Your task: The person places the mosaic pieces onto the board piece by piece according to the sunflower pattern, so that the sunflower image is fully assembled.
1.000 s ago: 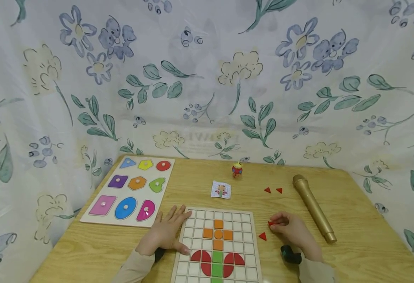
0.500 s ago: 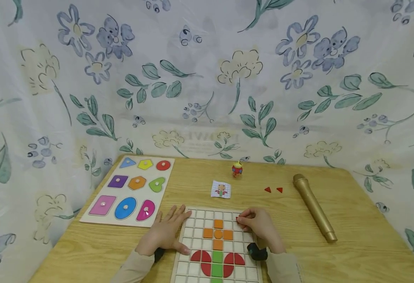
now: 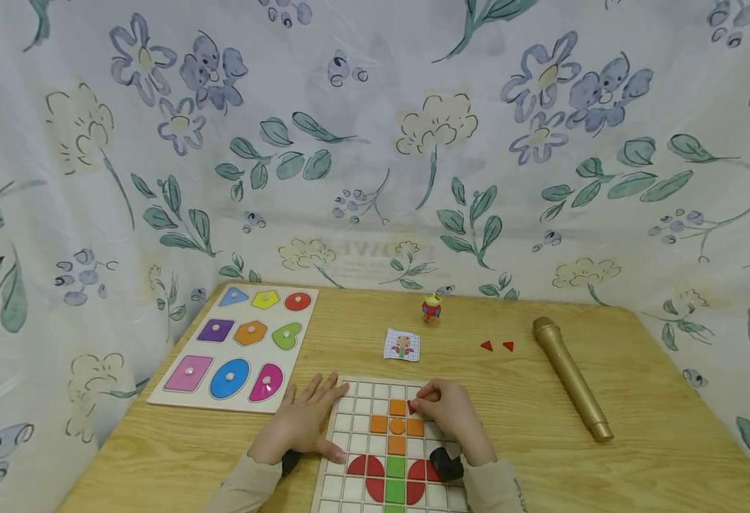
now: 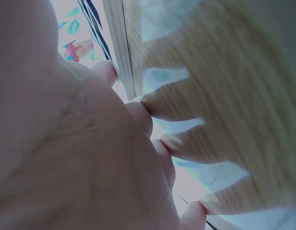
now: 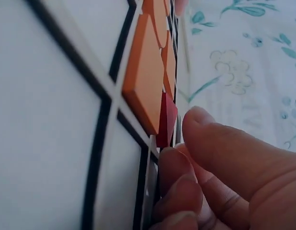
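A white grid board (image 3: 362,388) lies on the table, with orange, green and red flat pieces forming a pattern. My left hand (image 3: 298,427) has its fingers spread and rests at the board's left edge, thumb over the squares; the left wrist view shows the fingertips touching the surface. Over the board's upper right part, my right hand (image 3: 451,413) pinches a small red triangle (image 5: 168,120). That triangle sits right beside an orange square (image 5: 145,79), at the grid surface. The right hand and wrist hide some of the squares on that side.
Two red triangles (image 3: 508,346) lie at the back right, left of a gold microphone (image 3: 570,377). A small picture card (image 3: 402,344) and a toy figure (image 3: 431,308) are behind the board. A shape puzzle (image 3: 204,349) occupies the left.
My right hand has moved left from the table onto the board, carrying the red triangle beside the top orange square. A loose triangle near the board is out of sight. The left hand stays put.
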Available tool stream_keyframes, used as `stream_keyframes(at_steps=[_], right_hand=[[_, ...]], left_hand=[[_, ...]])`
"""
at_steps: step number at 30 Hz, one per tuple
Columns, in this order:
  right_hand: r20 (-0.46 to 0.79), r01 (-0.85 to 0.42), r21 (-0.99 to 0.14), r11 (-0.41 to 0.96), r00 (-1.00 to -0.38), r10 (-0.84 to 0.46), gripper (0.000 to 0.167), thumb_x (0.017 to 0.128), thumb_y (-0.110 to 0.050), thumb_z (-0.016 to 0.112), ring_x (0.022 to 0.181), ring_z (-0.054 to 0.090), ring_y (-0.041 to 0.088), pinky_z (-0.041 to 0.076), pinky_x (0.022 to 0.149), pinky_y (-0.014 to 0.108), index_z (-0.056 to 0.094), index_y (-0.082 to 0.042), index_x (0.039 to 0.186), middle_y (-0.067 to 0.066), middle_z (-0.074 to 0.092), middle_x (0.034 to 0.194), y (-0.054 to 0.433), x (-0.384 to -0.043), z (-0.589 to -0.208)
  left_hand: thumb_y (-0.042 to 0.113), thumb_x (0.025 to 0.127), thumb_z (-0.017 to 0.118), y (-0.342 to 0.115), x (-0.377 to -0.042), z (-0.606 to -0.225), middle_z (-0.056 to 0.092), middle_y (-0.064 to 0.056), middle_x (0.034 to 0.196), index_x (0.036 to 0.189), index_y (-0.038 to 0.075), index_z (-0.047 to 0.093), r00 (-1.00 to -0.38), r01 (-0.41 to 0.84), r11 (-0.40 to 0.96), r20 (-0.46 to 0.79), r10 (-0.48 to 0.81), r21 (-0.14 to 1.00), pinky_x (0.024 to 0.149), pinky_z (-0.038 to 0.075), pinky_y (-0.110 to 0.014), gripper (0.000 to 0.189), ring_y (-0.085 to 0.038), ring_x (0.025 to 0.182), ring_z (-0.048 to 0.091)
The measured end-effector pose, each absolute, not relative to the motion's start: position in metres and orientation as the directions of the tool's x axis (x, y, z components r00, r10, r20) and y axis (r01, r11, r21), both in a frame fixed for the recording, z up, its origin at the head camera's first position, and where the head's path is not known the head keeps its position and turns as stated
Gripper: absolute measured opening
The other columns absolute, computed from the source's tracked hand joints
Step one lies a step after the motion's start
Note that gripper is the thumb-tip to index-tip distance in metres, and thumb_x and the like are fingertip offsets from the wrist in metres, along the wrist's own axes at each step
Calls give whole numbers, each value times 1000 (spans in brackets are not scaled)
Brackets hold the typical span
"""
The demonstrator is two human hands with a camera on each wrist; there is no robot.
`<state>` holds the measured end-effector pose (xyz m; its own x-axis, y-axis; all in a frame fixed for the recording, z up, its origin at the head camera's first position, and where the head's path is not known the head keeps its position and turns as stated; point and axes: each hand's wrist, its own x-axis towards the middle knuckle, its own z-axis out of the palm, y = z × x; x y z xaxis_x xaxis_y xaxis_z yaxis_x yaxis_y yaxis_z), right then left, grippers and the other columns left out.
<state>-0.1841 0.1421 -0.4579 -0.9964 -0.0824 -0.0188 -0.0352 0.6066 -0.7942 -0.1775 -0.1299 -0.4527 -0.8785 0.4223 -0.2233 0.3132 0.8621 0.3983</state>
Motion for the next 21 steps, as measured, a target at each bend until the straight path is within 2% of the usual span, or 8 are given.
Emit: stream_keyframes(at_steps=[6, 17, 21], right_hand=[[-10, -43, -768, 639, -997, -79, 16, 82, -12, 76, 57, 45, 10, 35, 50, 20, 65, -6, 73, 0, 59, 63, 140, -184, -459], [-76, -41, -699, 714, -988, -132, 27, 85, -21, 75, 55, 41, 11, 31, 49, 22, 57, -10, 68, -3, 51, 60, 140, -182, -457], [-87, -35, -726, 687, -986, -142, 25, 86, -20, 73, 55, 41, 11, 31, 49, 21, 58, -8, 69, -3, 50, 61, 144, -182, -456]], left_hand=[[61, 60, 80, -131, -178, -455, 18, -12, 163, 151, 18, 31, -877, 335, 859, -205, 434, 387, 112, 8, -74, 112, -39, 150, 14], [61, 61, 80, -131, -177, -454, 18, -12, 163, 151, 18, 31, -876, 336, 855, -203, 437, 395, 112, 7, -74, 111, -40, 150, 13], [61, 61, 80, -130, -177, -453, 17, -12, 163, 151, 18, 31, -877, 334, 858, -206, 435, 390, 112, 8, -73, 111, -39, 150, 14]])
